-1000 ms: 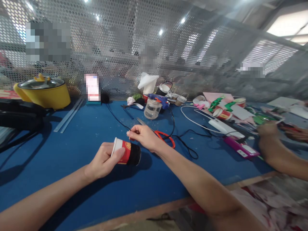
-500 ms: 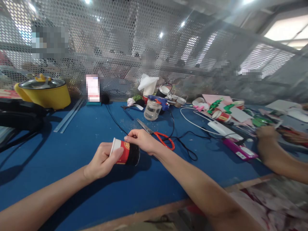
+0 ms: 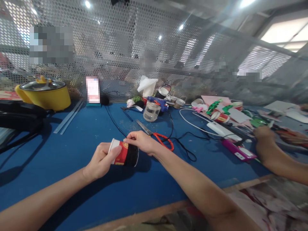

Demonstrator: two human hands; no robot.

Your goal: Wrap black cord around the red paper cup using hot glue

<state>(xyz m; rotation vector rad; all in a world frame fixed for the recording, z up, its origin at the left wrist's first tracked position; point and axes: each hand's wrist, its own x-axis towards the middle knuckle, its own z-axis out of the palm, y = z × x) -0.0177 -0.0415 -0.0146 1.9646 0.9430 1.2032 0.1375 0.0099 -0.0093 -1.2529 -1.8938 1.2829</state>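
Head view: left hand grips a red paper cup sideways above the desk's near edge; right hand pinches black cord at it. Squeezing could crush the cup.

The small red paper cup with a white rim and a black wrapped band lies on its side in mid-air, just above the blue tabletop, in the near middle of the scene. Its white end points left and its mouth, rimmed in white, faces right. The red middle carries a gold mark. The dark band covers the half nearer the mouth. A thin black cord runs from the cup's upper edge away to the far left, across the blue surface, taut and nearly straight
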